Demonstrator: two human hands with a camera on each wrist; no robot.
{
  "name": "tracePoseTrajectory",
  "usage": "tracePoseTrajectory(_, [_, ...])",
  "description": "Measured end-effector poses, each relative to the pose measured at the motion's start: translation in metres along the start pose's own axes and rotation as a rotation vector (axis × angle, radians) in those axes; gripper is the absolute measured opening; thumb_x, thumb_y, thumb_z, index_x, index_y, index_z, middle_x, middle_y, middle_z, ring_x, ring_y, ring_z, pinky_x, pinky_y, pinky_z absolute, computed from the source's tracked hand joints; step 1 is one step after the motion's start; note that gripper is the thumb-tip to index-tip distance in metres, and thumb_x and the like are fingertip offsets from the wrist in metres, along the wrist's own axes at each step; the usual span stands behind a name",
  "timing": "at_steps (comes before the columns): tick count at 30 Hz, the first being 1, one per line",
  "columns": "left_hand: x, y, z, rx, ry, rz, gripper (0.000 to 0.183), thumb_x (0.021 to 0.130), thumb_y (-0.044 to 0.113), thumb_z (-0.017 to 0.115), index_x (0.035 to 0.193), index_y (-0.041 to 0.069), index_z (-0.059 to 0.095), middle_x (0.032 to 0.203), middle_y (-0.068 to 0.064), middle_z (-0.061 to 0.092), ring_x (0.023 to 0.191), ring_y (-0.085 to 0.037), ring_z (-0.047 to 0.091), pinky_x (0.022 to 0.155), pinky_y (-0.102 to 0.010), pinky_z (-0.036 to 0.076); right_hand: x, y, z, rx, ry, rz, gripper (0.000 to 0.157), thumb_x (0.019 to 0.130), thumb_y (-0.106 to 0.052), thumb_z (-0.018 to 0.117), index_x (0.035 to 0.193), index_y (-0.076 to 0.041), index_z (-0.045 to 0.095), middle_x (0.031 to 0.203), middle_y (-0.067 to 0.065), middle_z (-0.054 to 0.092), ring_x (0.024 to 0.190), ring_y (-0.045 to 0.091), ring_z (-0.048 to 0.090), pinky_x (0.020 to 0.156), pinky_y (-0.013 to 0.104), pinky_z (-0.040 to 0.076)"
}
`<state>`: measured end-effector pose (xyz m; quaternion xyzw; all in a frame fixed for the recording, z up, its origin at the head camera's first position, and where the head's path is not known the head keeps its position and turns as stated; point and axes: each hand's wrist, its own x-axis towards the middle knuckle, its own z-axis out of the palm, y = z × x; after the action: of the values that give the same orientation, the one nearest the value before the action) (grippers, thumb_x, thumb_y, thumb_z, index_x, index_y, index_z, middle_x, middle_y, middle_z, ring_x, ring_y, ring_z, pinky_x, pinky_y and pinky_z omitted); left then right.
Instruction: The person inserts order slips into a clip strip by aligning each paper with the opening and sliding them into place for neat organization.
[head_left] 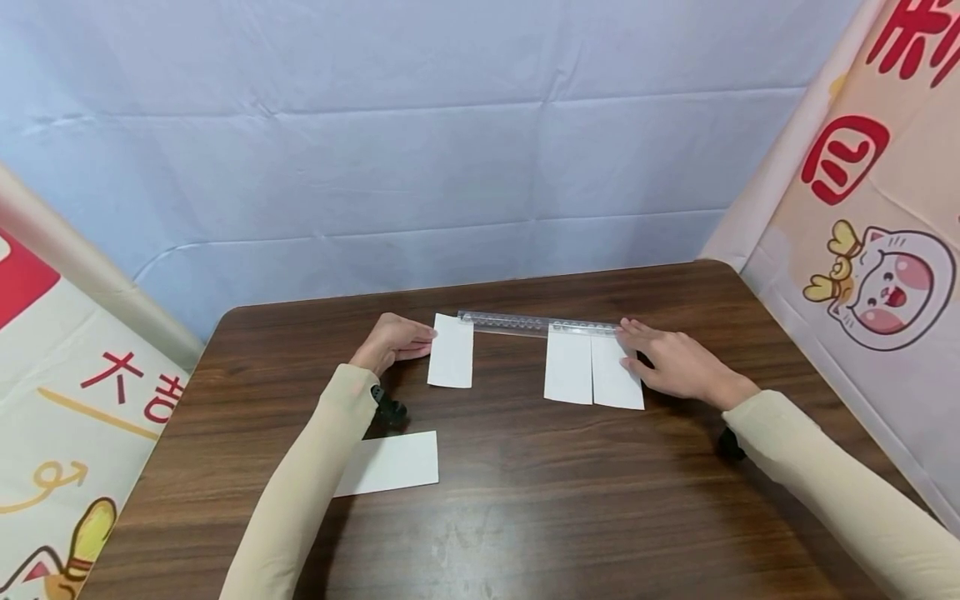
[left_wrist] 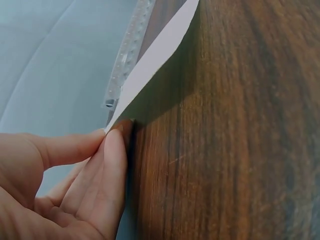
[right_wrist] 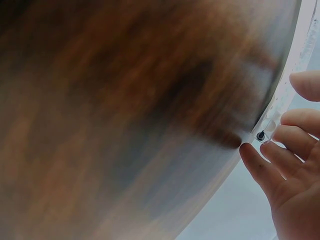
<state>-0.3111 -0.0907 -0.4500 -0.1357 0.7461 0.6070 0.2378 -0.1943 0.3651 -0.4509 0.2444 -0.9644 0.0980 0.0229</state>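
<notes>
My left hand [head_left: 395,340] pinches the left edge of a white paper card [head_left: 452,352] between thumb and fingers. In the left wrist view the held card [left_wrist: 155,60] is lifted at that edge and bends over the table. The card's upper right corner meets the left end of a long clear plastic strip [head_left: 510,323] with a row of small marks along it. Two more white cards, a left one [head_left: 568,367] and a right one [head_left: 617,375], lie side by side below the strip. My right hand [head_left: 671,360] touches the strip's right end with its fingertips, thumb apart over the right card.
Another white paper [head_left: 397,461] lies on the brown wooden table [head_left: 510,533], partly behind the left forearm. A pale cloth backdrop [head_left: 420,167] hangs behind the table's far edge. Printed banners flank it, such as the right one [head_left: 900,250].
</notes>
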Motion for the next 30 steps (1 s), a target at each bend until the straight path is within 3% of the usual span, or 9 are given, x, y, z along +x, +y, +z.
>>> tracePoseTrajectory(21, [0.004, 0.003, 0.006, -0.017, -0.031, -0.042, 0.026, 0.098, 0.006, 0.075, 0.123, -0.001, 0.075, 0.086, -0.001, 0.076, 0.075, -0.009, 0.075, 0.077, -0.024, 0.067, -0.001, -0.003, -0.001, -0.007, 0.002, 0.002, 0.056, 0.106, -0.022, 0.064, 0.151, 0.007, 0.050, 0.160, 0.030, 0.045, 0.147, 0.043, 0.049, 0.101, 0.057, 0.058])
tracePoseTrajectory(26, [0.004, 0.003, 0.010, -0.010, -0.040, -0.033, 0.027, 0.097, 0.006, 0.075, 0.123, -0.001, 0.075, 0.087, -0.001, 0.077, 0.075, -0.009, 0.076, 0.078, -0.023, 0.067, -0.001, -0.002, -0.002, -0.013, 0.001, -0.001, 0.055, 0.106, -0.023, 0.064, 0.151, 0.007, 0.051, 0.160, 0.030, 0.045, 0.146, 0.043, 0.049, 0.085, 0.048, 0.060])
tracePoseTrajectory(30, [0.003, 0.004, 0.012, -0.002, -0.044, -0.027, 0.027, 0.097, 0.006, 0.075, 0.123, 0.000, 0.075, 0.088, -0.001, 0.076, 0.075, -0.008, 0.075, 0.077, -0.023, 0.067, 0.000, -0.002, -0.001, -0.016, -0.002, -0.004, 0.055, 0.106, -0.023, 0.064, 0.151, 0.007, 0.051, 0.160, 0.030, 0.045, 0.146, 0.043, 0.050, 0.072, 0.039, 0.054])
